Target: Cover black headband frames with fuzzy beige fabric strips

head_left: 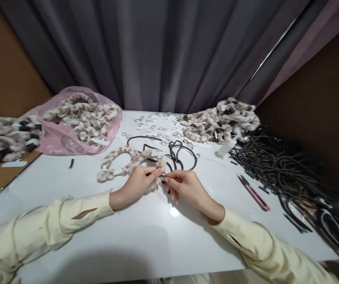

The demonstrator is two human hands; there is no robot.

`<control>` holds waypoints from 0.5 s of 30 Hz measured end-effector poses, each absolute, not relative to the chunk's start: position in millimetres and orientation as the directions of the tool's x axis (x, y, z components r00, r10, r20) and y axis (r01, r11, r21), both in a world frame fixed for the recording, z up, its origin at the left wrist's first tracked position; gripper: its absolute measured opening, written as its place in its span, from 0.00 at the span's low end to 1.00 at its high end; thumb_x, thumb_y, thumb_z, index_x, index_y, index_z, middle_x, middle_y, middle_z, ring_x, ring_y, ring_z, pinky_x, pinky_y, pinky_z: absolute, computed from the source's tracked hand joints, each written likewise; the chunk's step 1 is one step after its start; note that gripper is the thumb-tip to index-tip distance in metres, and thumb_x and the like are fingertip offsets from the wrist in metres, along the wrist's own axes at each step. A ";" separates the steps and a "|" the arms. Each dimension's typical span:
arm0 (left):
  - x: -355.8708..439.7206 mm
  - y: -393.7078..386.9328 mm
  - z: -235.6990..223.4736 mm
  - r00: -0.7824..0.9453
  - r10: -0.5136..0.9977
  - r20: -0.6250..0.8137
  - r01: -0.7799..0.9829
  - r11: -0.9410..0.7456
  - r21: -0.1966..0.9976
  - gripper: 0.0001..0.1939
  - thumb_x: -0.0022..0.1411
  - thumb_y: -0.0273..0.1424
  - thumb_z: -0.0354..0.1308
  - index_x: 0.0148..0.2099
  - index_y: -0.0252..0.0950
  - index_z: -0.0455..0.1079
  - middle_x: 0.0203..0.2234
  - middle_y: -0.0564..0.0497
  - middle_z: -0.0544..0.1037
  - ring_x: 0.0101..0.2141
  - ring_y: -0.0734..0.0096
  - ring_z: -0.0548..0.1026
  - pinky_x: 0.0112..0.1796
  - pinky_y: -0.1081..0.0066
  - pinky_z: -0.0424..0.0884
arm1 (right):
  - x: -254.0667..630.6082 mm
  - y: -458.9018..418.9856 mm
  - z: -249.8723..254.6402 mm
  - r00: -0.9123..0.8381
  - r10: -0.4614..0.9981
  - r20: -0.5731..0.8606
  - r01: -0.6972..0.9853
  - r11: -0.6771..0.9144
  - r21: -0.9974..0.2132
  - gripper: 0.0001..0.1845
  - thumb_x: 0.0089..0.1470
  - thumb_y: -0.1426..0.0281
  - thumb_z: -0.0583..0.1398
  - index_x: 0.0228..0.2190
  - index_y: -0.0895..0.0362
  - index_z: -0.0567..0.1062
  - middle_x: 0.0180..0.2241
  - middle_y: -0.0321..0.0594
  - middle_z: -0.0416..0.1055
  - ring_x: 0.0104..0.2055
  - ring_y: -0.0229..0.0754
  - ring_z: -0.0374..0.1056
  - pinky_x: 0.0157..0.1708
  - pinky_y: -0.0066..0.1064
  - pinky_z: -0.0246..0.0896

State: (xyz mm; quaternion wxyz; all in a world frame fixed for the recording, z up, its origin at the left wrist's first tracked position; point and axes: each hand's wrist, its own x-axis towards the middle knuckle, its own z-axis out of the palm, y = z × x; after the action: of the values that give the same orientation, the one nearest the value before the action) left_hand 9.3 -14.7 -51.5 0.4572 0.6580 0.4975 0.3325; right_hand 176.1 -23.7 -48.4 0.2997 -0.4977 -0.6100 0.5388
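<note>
Two bare hands together, fingertips meeting mid-table. Left hand (141,179) pinches the right end of a spotted furry loop (128,154); right hand (189,187) closes in at that same end, whether on fur or on something dark, cannot tell. Loop's body lies left and slightly beyond, long axis roughly sideways, left hand nearer. Black cord (172,152) coils just beyond both.
</note>
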 end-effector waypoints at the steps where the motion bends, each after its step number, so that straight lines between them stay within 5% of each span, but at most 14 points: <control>1: 9.0 -13.9 -52.0 0.292 0.956 -0.029 0.334 -0.074 0.940 0.22 0.59 0.43 0.50 0.19 0.34 0.59 0.13 0.57 0.58 0.18 0.79 0.56 0.21 0.76 0.51 | 176.3 -22.2 -48.5 -0.345 0.918 -0.193 0.278 -0.096 -0.956 0.11 0.51 0.68 0.57 0.21 0.60 0.70 0.12 0.30 0.64 0.11 0.30 0.59 0.14 0.22 0.56; 6: 7.4 -11.6 -53.0 0.291 0.951 -0.104 0.262 0.025 0.965 0.23 0.59 0.45 0.50 0.21 0.33 0.65 0.11 0.57 0.61 0.14 0.80 0.56 0.17 0.76 0.51 | 178.9 -10.4 -42.9 -0.413 0.875 -0.255 0.283 -0.142 -0.948 0.12 0.49 0.64 0.60 0.26 0.62 0.74 0.16 0.35 0.68 0.15 0.33 0.62 0.16 0.24 0.60; 9: 7.0 -12.0 -53.3 0.286 0.949 -0.134 0.253 0.060 0.966 0.23 0.58 0.45 0.51 0.22 0.32 0.67 0.10 0.56 0.62 0.13 0.80 0.57 0.16 0.77 0.52 | 204.1 4.0 -25.4 -0.324 0.933 -0.158 0.455 0.007 -0.890 0.16 0.48 0.59 0.60 0.26 0.61 0.75 0.18 0.37 0.70 0.16 0.33 0.62 0.18 0.26 0.59; 12: 7.1 -12.1 -53.9 0.288 0.946 -0.151 0.251 0.078 0.965 0.23 0.57 0.46 0.52 0.21 0.31 0.68 0.10 0.55 0.63 0.12 0.80 0.58 0.16 0.78 0.52 | 257.8 22.7 -4.6 -0.111 0.994 -0.003 0.801 0.088 -0.592 0.23 0.49 0.55 0.59 0.14 0.59 0.71 0.12 0.36 0.65 0.14 0.33 0.59 0.22 0.28 0.58; 15: 7.2 -11.5 -54.7 0.300 0.943 -0.143 0.233 0.073 0.970 0.24 0.57 0.46 0.53 0.20 0.31 0.67 0.10 0.55 0.63 0.12 0.81 0.58 0.15 0.78 0.51 | 318.6 40.6 1.0 0.133 0.989 -0.070 0.944 -0.148 -0.295 0.27 0.46 0.52 0.60 0.09 0.58 0.68 0.10 0.40 0.64 0.13 0.37 0.60 0.20 0.30 0.53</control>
State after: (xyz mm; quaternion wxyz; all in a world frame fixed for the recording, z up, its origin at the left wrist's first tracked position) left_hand 7.2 -11.5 -54.7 0.5419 0.5969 0.4926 0.3277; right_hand 318.6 40.6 1.0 0.0895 -0.7474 -0.6464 0.1243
